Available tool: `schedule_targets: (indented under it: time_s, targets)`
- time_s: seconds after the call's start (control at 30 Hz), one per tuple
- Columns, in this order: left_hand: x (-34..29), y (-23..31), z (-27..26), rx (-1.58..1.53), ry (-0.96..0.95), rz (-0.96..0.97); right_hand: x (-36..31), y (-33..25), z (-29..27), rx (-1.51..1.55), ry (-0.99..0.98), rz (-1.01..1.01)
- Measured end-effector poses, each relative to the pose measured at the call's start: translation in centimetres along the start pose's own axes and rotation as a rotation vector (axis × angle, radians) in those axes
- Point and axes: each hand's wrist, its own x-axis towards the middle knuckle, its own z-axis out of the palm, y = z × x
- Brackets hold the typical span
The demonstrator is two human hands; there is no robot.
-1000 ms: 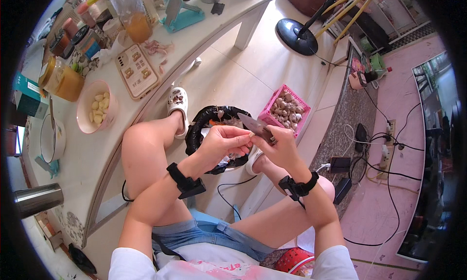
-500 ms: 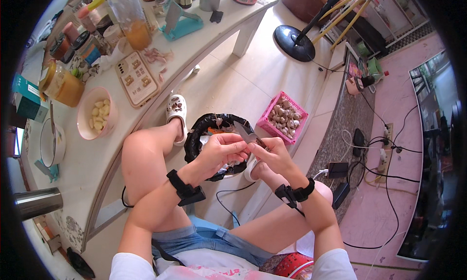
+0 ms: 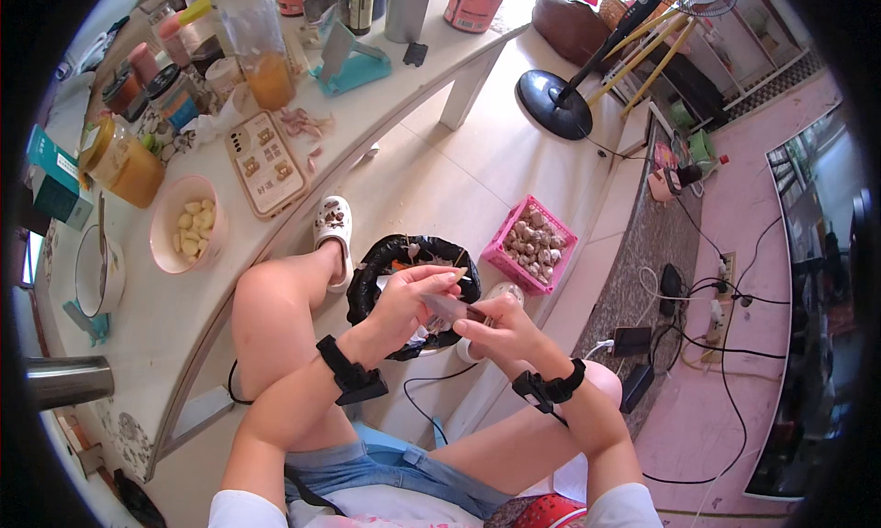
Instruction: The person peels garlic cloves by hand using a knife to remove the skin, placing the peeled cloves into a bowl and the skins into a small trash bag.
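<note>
Between the fingertips of my left hand [image 3: 410, 300] is a small pale garlic clove [image 3: 461, 274], mostly covered by the fingers. My right hand [image 3: 507, 326] is closed round the handle of a knife [image 3: 442, 306]; its blade points left, close against the left fingers. Both hands are above a bin lined with a black bag [image 3: 365, 276], which has scraps inside. Beyond them to the right, a pink basket [image 3: 521, 278] on the floor holds whole garlic bulbs [image 3: 535, 245]. Peeled cloves [image 3: 195, 227] lie in a pink bowl [image 3: 163, 253] on the table at left.
On the white table [image 3: 197, 317] stand a phone in a patterned case [image 3: 266, 166], garlic skins [image 3: 301, 122], an enamel bowl [image 3: 112, 276], jars and bottles. A fan base [image 3: 554, 104] is on the floor ahead. Cables [image 3: 725, 349] and a screen [image 3: 817, 326] are at right.
The knife blade has swung from pointing up and away to lying lower and leftward by my left fingers. The clove now shows at the left fingertips. The view has shifted slightly.
</note>
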Motion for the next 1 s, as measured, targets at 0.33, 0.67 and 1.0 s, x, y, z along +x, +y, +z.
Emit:
schedule_targets:
  time_s: [0.33,0.67,1.0]
  targets:
    - [-0.1,0.5,0.9,0.207,-0.049,0.196,0.2,-0.4,-1.0,0.227,0.245,0.065]
    - [-0.4,0.1,1.4,0.343,-0.09,0.284,0.4,-1.4,0.0,0.339,0.431,0.025]
    - [-0.8,-0.4,1.5,0.428,-0.05,0.323,0.6,-1.2,0.6,0.221,0.533,-0.032]
